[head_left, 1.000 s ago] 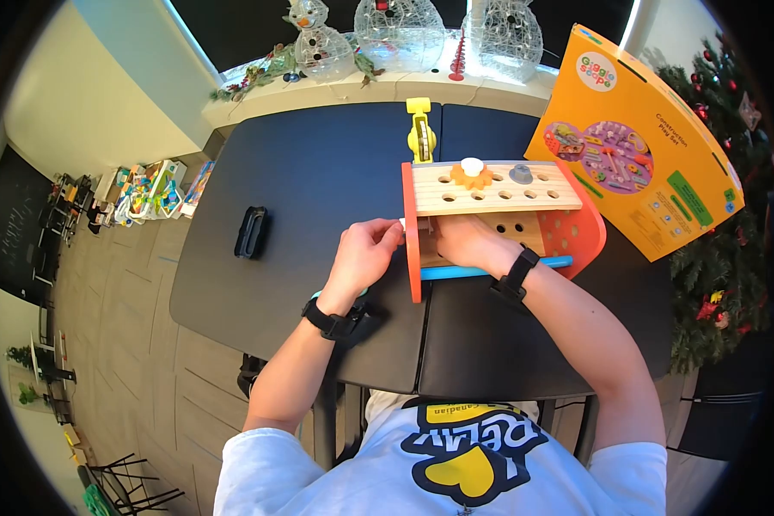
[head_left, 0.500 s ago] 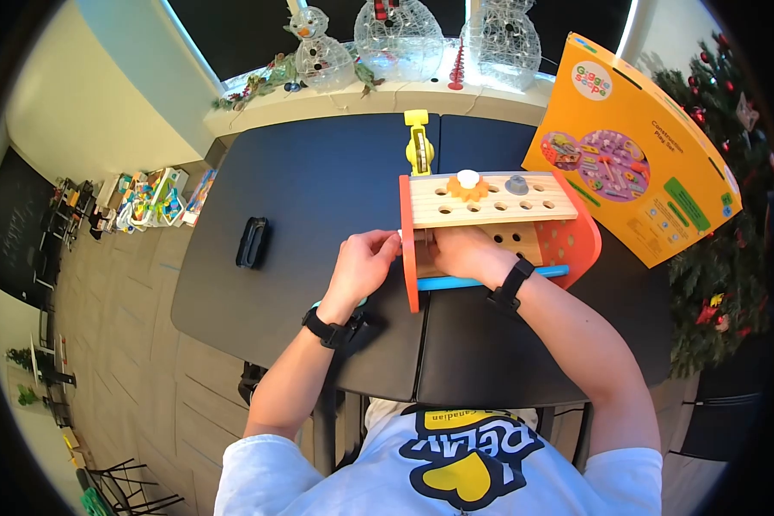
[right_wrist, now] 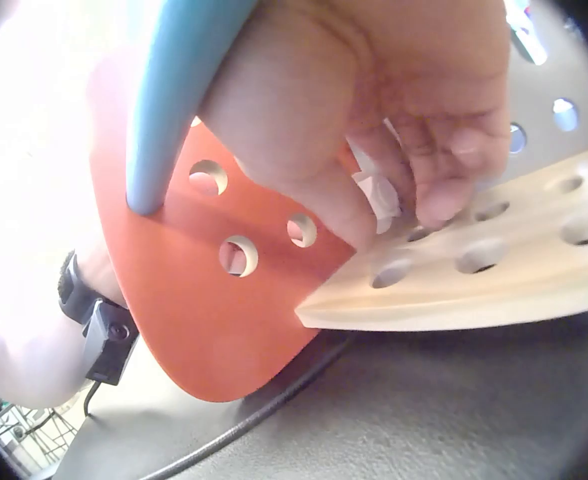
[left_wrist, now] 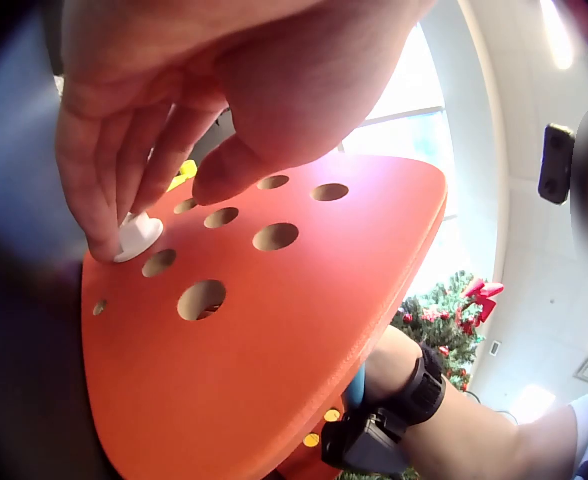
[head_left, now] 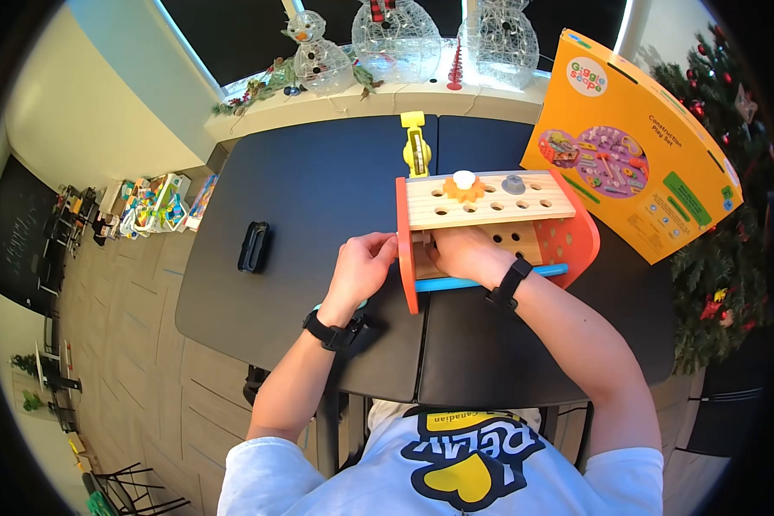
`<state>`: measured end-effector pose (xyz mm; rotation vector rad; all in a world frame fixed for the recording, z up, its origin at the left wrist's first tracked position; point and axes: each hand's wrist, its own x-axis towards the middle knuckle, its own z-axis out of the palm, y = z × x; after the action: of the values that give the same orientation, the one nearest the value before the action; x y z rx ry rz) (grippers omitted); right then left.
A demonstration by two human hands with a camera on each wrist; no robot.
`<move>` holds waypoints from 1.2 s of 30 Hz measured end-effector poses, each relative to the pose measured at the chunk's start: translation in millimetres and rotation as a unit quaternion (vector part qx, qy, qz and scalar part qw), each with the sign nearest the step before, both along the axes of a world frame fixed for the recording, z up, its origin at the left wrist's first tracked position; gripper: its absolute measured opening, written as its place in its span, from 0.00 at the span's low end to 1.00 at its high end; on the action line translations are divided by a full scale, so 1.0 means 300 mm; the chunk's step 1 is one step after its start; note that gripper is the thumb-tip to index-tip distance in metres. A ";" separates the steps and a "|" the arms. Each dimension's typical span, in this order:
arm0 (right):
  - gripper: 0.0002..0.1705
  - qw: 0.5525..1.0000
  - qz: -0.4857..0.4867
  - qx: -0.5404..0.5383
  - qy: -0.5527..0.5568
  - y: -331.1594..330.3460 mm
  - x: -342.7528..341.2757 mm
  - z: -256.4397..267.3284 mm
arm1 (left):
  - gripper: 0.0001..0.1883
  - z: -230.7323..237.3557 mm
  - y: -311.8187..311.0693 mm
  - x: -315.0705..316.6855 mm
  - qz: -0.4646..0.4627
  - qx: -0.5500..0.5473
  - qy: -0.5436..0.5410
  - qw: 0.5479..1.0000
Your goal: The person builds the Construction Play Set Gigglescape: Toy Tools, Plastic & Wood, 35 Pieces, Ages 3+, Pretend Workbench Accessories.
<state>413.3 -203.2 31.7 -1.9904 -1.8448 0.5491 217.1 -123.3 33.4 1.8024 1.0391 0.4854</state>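
Note:
The toy workbench has a wooden top [head_left: 561,199], red side panels [head_left: 406,267] and a blue rod [head_left: 443,284]. At the outer face of the left panel, my left hand [head_left: 361,268] has its fingertips on a white round piece [left_wrist: 141,240], thumb bent beside them. My right hand [head_left: 468,255] reaches inside under the top, thumb and fingers around a small white piece [right_wrist: 379,197] by the panel's inner face. Any link between the white pieces is hidden. An orange gear [head_left: 464,190] with a white centre and a grey piece [head_left: 513,184] sit on top.
Behind the workbench's left end stands a yellow piece [head_left: 416,150]. A black case [head_left: 253,247] lies on the table's left side [head_left: 219,297]. The orange box [head_left: 636,155] stands at the right rear, beside a decorated tree [head_left: 718,215].
The head view has shifted slightly, moving the workbench a little down and left in the picture. Both hands keep nearly the same place at the left panel.

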 end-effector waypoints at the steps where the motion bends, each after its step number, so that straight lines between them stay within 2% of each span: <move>1: 0.18 1.000 0.000 0.004 0.005 -0.002 -0.001 0.003 | 0.18 0.002 0.000 0.000 0.001 -0.002 -0.002 1.000; 8: 0.19 1.000 -0.020 -0.003 -0.003 0.013 0.003 -0.013 | 0.18 0.008 -0.005 -0.005 -0.003 -0.008 -0.018 1.000; 16: 0.23 0.997 0.000 -0.069 -0.023 0.014 -0.001 0.019 | 0.18 0.025 -0.016 -0.004 -0.003 -0.003 -0.021 1.000; 19: 0.23 0.998 -0.007 -0.060 -0.022 0.017 0.005 -0.001 | 0.18 0.004 -0.003 -0.008 -0.007 -0.006 -0.023 1.000; 22: 0.17 0.999 -0.007 -0.007 0.033 0.016 0.014 -0.031 | 0.18 0.005 0.001 -0.008 -0.010 -0.006 -0.019 1.000; 25: 0.14 0.999 -0.009 0.025 0.031 0.010 0.014 -0.035 | 0.18 0.016 -0.007 -0.004 -0.005 0.003 -0.014 1.000; 28: 0.14 0.999 0.002 -0.033 0.027 0.015 0.007 -0.008 | 0.18 0.019 -0.010 -0.003 -0.003 -0.003 -0.017 1.000; 31: 0.15 1.000 -0.006 -0.001 0.023 0.016 0.005 -0.050 | 0.18 0.013 -0.004 -0.003 -0.004 -0.011 -0.012 1.000; 36: 0.16 0.998 0.000 0.023 0.062 0.005 0.006 -0.022 | 0.18 0.017 -0.007 -0.004 -0.005 -0.018 -0.020 1.000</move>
<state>415.1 -201.7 25.0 -1.8819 -1.7680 0.6104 215.9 -125.5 38.5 1.7578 1.0057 0.4912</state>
